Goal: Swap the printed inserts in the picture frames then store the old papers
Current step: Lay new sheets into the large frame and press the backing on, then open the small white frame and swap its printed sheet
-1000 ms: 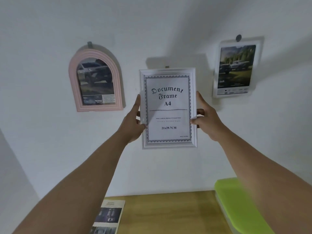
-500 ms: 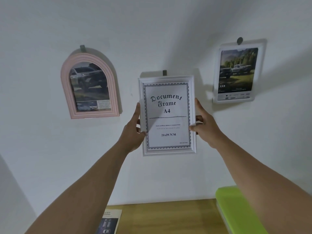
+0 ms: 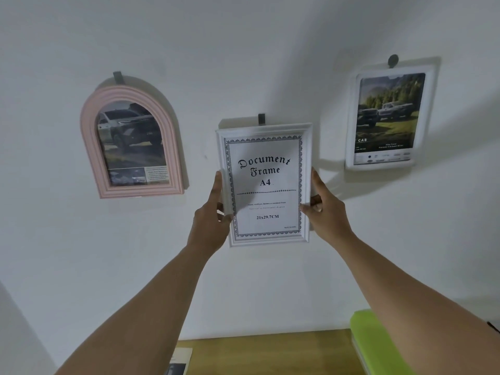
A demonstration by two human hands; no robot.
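A white picture frame [image 3: 266, 239] with a "Document Frame A4" insert sits against the wall just under a grey hook [image 3: 261, 119]. My left hand [image 3: 212, 217] grips its left edge and my right hand [image 3: 326, 212] grips its right edge. A pink arched frame [image 3: 89, 142] with a car print hangs to the left. A white frame [image 3: 351, 147] with a truck print hangs to the right. A printed car sheet [image 3: 178, 361] lies on the wooden table [image 3: 270, 353] below.
A lime-green box [image 3: 376, 345] stands on the table at the lower right, partly behind my right forearm. The wall between the three frames is bare white. Each side frame hangs on its own grey hook.
Both hands have lowered the white frame a little; its top edge now sits under the hook, which has come into full view.
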